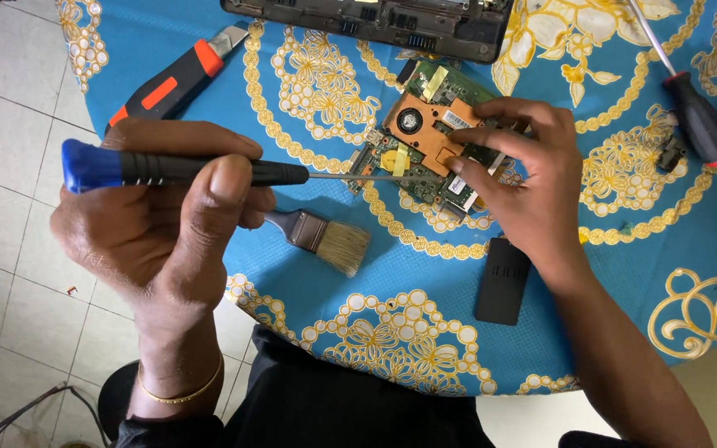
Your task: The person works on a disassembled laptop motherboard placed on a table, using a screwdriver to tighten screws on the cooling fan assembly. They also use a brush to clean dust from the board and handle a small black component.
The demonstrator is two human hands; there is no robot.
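Green circuit board (425, 149) lies flat on the blue patterned tabletop (607, 274), copper-coloured heat plate with a small round fan on top, yellow tape patches. Right hand (533, 187), fingers together, presses its edge. Left hand (168, 220), fingers clamped on a blue-and-black screwdriver (184, 168), tip over the board. Paintbrush (325, 236) just beside.

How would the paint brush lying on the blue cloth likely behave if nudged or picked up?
The paint brush looks light: short handle, small metal ferrule. Its flat ferrule and splayed bristles suggest it would slide on the tablecloth rather than roll. The bristles would probably flex if pressed; the handle, partly hidden under the left hand, seems stiff.
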